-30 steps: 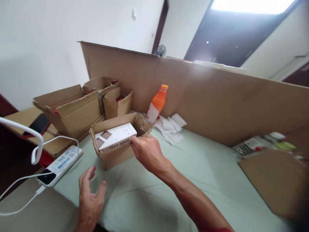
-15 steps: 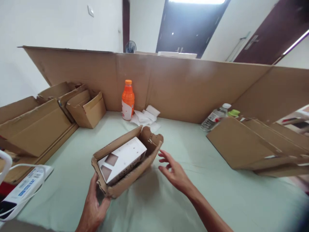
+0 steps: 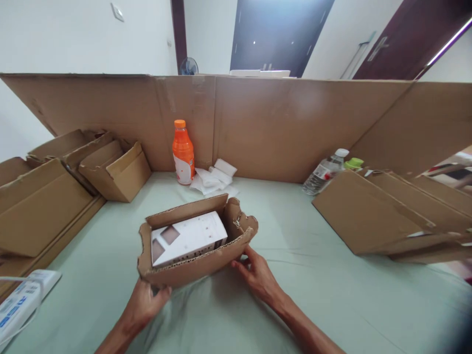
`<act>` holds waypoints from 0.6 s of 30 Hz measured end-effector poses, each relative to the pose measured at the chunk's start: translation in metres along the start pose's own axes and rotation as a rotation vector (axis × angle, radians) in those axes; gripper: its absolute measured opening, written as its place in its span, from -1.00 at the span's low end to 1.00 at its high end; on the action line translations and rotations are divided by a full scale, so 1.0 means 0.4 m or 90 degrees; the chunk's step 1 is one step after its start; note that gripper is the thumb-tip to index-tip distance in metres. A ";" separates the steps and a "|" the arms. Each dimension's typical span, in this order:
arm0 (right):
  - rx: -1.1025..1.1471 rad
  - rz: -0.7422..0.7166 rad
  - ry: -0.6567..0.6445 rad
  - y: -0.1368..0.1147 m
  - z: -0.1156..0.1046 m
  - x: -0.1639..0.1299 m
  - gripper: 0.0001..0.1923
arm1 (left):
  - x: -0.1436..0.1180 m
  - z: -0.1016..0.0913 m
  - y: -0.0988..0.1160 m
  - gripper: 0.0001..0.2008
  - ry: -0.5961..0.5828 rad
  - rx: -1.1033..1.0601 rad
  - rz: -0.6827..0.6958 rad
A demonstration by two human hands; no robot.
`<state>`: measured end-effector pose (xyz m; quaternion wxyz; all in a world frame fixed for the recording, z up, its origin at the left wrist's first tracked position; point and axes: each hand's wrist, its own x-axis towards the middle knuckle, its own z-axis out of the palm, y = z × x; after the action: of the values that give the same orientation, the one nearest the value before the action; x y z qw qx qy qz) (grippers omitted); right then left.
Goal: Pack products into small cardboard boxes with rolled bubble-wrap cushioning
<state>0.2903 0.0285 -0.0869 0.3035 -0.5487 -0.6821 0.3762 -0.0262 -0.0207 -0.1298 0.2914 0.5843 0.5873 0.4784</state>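
Note:
An open cardboard box (image 3: 199, 269) is held in front of me over the green cloth, its long side facing me. Inside it lies a white carton (image 3: 199, 230) with grey squares printed at its left end. My left hand (image 3: 145, 302) grips the lower left corner, thumb on the near side and the other fingers hidden beneath. At the lower right corner, my right hand (image 3: 256, 273) has its fingertips and thumb against the cardboard, with some fingers tucked under it.
Behind stand an orange bottle (image 3: 183, 152) and crumpled white tissues (image 3: 214, 178). Cardboard boxes (image 3: 114, 169) line the left, with a white power strip (image 3: 27, 300) nearer. At right, a clear bottle (image 3: 324, 172) leans beside more boxes (image 3: 372, 216). A cardboard wall (image 3: 276, 128) closes the back.
My right hand has moved in from beside the box and now grips its right end. The box has turned to lie more level across my view. The camera view has shifted slightly right.

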 end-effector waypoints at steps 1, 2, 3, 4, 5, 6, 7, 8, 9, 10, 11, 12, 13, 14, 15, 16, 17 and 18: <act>-0.021 0.011 0.024 0.001 -0.003 0.002 -0.78 | 0.043 0.008 0.006 -0.43 -0.034 -0.010 -0.006; -0.037 0.017 0.046 0.002 -0.004 0.011 -0.80 | 0.087 0.018 0.012 -0.44 -0.058 -0.021 -0.011; -0.047 0.017 0.064 0.004 -0.004 0.025 -0.80 | 0.131 0.029 0.019 -0.45 -0.068 -0.038 -0.019; -0.053 0.016 0.081 0.006 -0.002 0.044 -0.80 | 0.173 0.041 0.025 -0.46 -0.069 -0.058 -0.026; -0.056 0.011 0.095 0.009 0.000 0.067 -0.78 | 0.212 0.053 0.029 -0.47 -0.060 -0.079 -0.033; -0.055 0.003 0.104 0.012 0.003 0.091 -0.75 | 0.246 0.064 0.033 -0.46 -0.046 -0.100 -0.039; -0.050 -0.007 0.109 0.015 0.005 0.116 -0.70 | 0.276 0.075 0.034 -0.44 -0.029 -0.117 -0.043; -0.042 -0.019 0.109 0.020 0.006 0.139 -0.66 | 0.299 0.084 0.032 -0.40 -0.010 -0.127 -0.044; -0.032 -0.034 0.098 0.025 0.003 0.161 -0.62 | 0.316 0.093 0.028 -0.36 0.010 -0.132 -0.044; -0.021 -0.049 0.079 0.031 -0.003 0.181 -0.59 | 0.326 0.100 0.022 -0.33 0.028 -0.132 -0.046; -0.013 -0.064 0.061 0.038 -0.013 0.199 -0.57 | 0.330 0.107 0.013 -0.33 0.037 -0.128 -0.050; -0.014 -0.073 0.057 0.045 -0.029 0.219 -0.58 | 0.330 0.112 0.004 -0.36 0.041 -0.121 -0.055; -0.022 -0.077 0.067 0.052 -0.049 0.241 -0.61 | 0.326 0.118 -0.005 -0.41 0.045 -0.113 -0.061; -0.037 -0.075 0.089 0.058 -0.073 0.267 -0.65 | 0.320 0.122 -0.014 -0.48 0.052 -0.104 -0.067; -0.053 -0.070 0.120 0.062 -0.099 0.301 -0.68 | 0.314 0.126 -0.021 -0.54 0.059 -0.096 -0.073; -0.069 -0.062 0.150 0.064 -0.125 0.341 -0.70 | 0.308 0.129 -0.026 -0.59 0.066 -0.090 -0.077; -0.080 -0.055 0.174 0.063 -0.148 0.389 -0.71 | 0.303 0.132 -0.030 -0.61 0.073 -0.084 -0.079; -0.087 -0.049 0.191 0.059 -0.168 0.443 -0.70 | 0.301 0.133 -0.032 -0.62 0.075 -0.079 -0.081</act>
<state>0.3203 0.2166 -0.0710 0.3778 -0.5915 -0.6739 0.2308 -0.0013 0.1091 -0.1352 0.3213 0.4977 0.6086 0.5279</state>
